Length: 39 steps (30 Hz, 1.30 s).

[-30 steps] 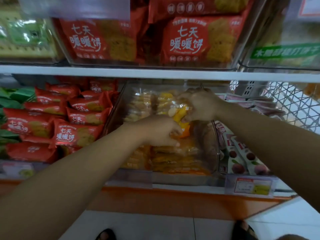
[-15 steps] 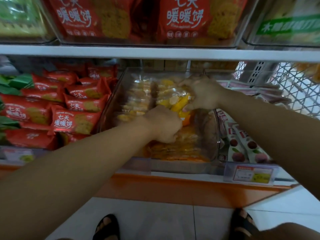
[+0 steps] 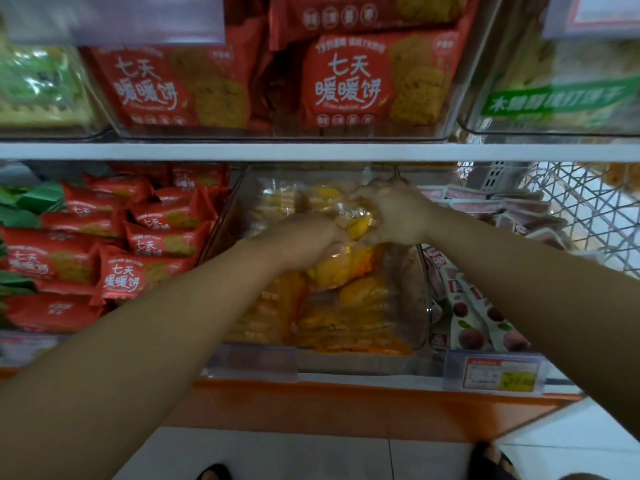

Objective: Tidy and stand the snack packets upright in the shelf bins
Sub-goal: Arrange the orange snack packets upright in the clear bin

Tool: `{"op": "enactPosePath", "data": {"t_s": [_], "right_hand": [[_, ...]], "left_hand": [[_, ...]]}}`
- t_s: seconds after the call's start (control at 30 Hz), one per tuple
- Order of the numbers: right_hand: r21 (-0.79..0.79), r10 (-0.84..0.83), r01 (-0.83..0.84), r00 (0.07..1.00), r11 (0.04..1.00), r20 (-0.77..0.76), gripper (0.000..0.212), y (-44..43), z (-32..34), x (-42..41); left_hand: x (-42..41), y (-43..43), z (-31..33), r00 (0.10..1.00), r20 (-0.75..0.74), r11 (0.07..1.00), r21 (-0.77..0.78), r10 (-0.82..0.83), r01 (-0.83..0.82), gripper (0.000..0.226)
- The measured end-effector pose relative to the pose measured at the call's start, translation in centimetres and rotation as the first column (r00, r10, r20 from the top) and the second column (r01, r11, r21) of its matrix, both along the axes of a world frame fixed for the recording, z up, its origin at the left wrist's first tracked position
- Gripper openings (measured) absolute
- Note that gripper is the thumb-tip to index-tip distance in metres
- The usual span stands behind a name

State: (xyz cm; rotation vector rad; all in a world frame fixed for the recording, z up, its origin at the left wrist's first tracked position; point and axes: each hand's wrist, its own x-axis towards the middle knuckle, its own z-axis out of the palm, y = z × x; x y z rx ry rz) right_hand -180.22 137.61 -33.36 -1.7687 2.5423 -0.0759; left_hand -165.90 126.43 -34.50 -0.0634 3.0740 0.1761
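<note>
A clear plastic bin point(image 3: 227, 220) on the lower shelf holds several see-through packets of yellow-orange snacks point(image 3: 349, 306), lying in a loose heap. My left hand point(image 3: 308, 242) and my right hand point(image 3: 398, 213) are both inside the bin, side by side. Together they clasp one yellow snack packet point(image 3: 358, 225) near the top of the heap. The fingers of both hands curl around it and hide most of the packet.
Red biscuit packets point(image 3: 138, 244) fill the bin to the left, with green packets point(image 3: 20, 206) beyond. Pink fruit-print packets point(image 3: 478, 317) sit to the right, beside a white wire basket point(image 3: 571, 209). The shelf board point(image 3: 311, 152) above carries bins of large red packets point(image 3: 346, 81).
Both hands have stayed on the same yellow packet inside the clear bin, drawing slightly closer together. The view tilted down, then back up.
</note>
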Motion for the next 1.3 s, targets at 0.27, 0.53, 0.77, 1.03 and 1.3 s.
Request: {"op": "enactPosePath", "data": {"t_s": [0.27, 0.53, 0.77, 1.03, 1.3], "right_hand": [[-0.240, 0.173, -0.114, 0.955, 0.964, 0.239, 0.009, 5.8, 2.7, 2.5], [0.254, 0.332, -0.329, 0.943, 0.910, 0.033, 0.027, 4.6, 0.7, 4.4], [0.337, 0.341, -0.312, 0.940, 0.888, -0.028, 0.020, 3.4, 0.5, 4.8], [0.476, 0.215, -0.185, 0.977, 0.860, -0.009, 0.025, 2.2, -0.4, 5.1], [0.478, 0.394, -0.306, 0.914, 0.823, -0.095, 0.025, 1.9, -0.4, 5.5]], "left_hand": [[0.0, -0.5, -0.9, 0.992, -0.128, 0.993, 0.115, -0.017, 0.032, 0.022], [1.0, -0.2, -0.7, 0.976, -0.218, 0.997, 0.080, 0.010, 0.008, 0.024], [1.1, -0.6, -1.6, 0.963, -0.263, 0.991, 0.131, 0.052, -0.018, 0.022], [1.0, -0.5, -1.4, 0.943, -0.303, 0.978, 0.194, 0.137, -0.080, 0.010], [1.2, -0.2, -1.2, 0.944, -0.285, 0.971, 0.215, 0.165, -0.104, 0.009]]}}
